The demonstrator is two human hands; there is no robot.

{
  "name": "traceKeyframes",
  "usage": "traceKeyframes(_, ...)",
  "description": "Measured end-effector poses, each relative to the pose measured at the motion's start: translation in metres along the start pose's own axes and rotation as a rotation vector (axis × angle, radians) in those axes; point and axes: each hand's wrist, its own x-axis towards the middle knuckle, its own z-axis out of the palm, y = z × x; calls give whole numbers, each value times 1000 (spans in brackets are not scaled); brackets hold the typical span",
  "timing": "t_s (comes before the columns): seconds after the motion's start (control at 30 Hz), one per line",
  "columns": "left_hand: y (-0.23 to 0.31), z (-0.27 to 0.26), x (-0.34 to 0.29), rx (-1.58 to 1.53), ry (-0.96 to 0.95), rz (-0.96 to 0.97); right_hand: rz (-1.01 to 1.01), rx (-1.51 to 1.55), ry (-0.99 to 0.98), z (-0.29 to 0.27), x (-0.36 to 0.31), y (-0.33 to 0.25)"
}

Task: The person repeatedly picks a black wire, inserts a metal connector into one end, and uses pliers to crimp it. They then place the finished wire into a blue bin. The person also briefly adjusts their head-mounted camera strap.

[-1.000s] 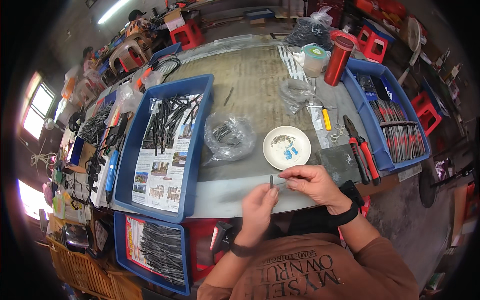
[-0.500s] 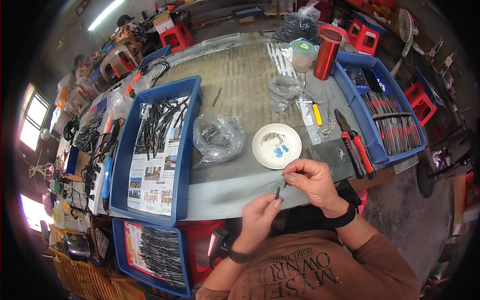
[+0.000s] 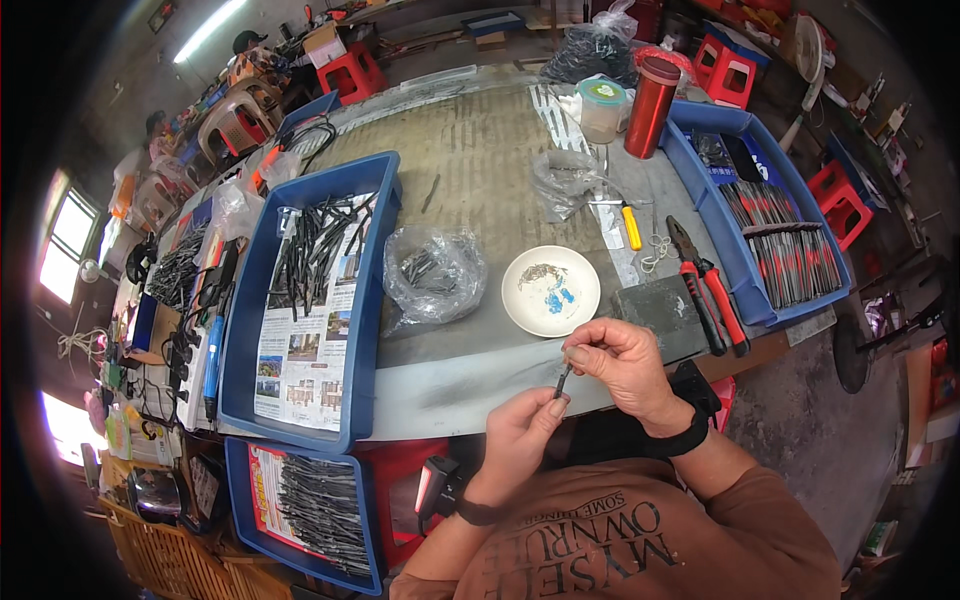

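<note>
At the table's front edge, my left hand [image 3: 524, 424] pinches a thin dark stick-like piece [image 3: 561, 383], which points up toward the other hand. My right hand [image 3: 622, 368] closes thumb and forefinger on something small at the upper end of that piece; the fingertips hide most of it. Just beyond my right hand is a white dish [image 3: 520, 312] holding small metal bits [image 3: 540, 274] and small blue pieces [image 3: 560, 298]. Left of the dish lies a clear plastic bag [image 3: 432, 302] with short dark pieces inside.
A blue tray [image 3: 362, 330] with black strips [image 3: 312, 250] on newspaper stands left; another blue tray [image 3: 372, 520] sits lower. On the right are red-handled pliers [image 3: 712, 295], a dark flat block [image 3: 660, 312], a yellow-handled tool [image 3: 631, 228], a red flask [image 3: 652, 108] and a blue tray [image 3: 672, 165].
The gap between the left hand's dark piece and the right hand's small piece has closed; the two now meet in line. Both hands stay in nearly the same place.
</note>
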Motion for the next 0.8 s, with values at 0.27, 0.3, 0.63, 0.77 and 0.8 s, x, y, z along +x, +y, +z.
traceKeyframes(0.27, 1, 1, 0, 8, -1, 5, 2, -11, 1, -1, 0, 2)
traceKeyframes(0.3, 1, 1, 0, 11, 0, 1, 4, -21, 2, -1, 0, 2)
traceKeyframes(0.63, -1, 0, -3, 135, 31, 26, 13, -108, 8, 2, -5, 5)
traceKeyframes(0.77, -5, 2, -4, 176, 80, 98, -3, -170, 10, 5, -6, 4)
traceKeyframes(0.8, -6, 2, -4, 185, 88, 106, -10, -200, 13, 5, -6, 4)
